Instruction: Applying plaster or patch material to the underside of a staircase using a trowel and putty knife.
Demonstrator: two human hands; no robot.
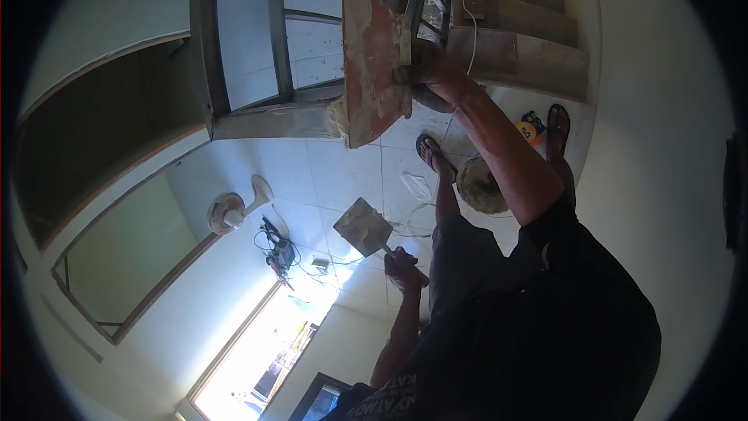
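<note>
My left hand (403, 267) grips the handle of a flat steel trowel (363, 227), its blade smeared with grey plaster and held out over the tiled floor. My right hand (427, 72) is raised and holds a reddish, plaster-stained square board (375, 58) from behind, tilted on edge against the lower end of a dark staircase railing (274, 31). A lump of pale plaster (338, 114) sits on the railing's base beam just left of the board. My sandalled feet (433, 153) stand on the tiles below.
A round pan of grey mortar (480, 184) lies on the floor between my feet, with an orange-and-yellow packet (532, 128) beside it. Concrete stairs (518, 27) rise at top right. A floor fan (231, 210), cables and a small dark device (278, 252) lie to the left.
</note>
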